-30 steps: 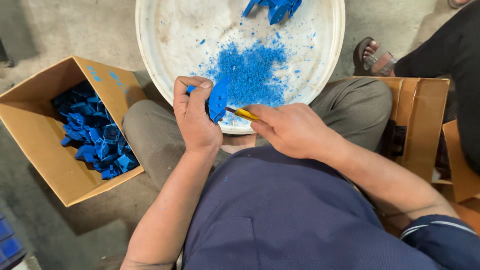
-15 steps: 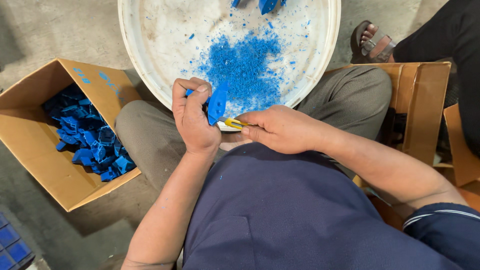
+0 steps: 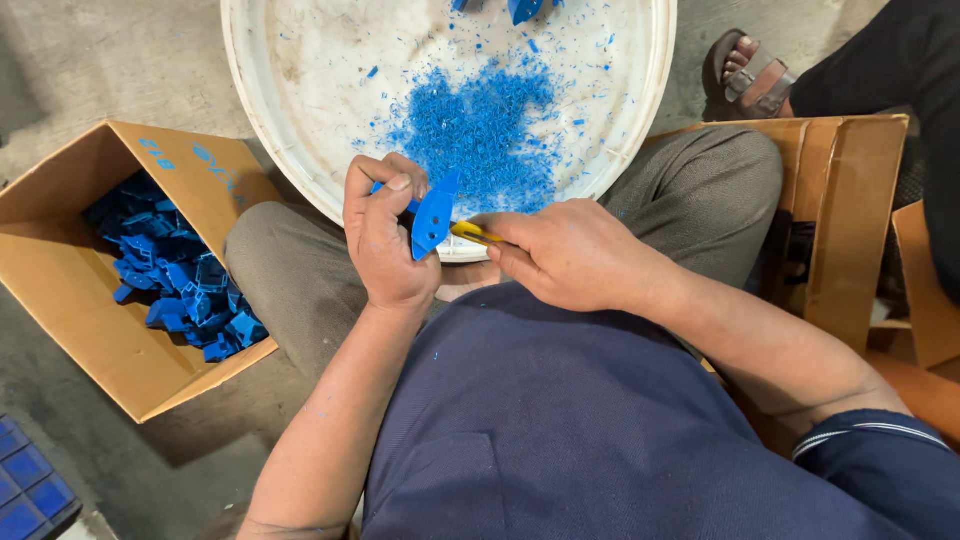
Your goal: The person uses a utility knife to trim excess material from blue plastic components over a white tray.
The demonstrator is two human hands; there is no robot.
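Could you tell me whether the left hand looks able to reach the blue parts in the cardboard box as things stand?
Probably yes: the box lies open on that side, but the left hand holds a blue part.

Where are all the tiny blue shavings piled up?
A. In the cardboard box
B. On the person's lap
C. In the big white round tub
C: the heap of blue shavings lies inside the white tub, just beyond the left hand holding a blue plastic piece.
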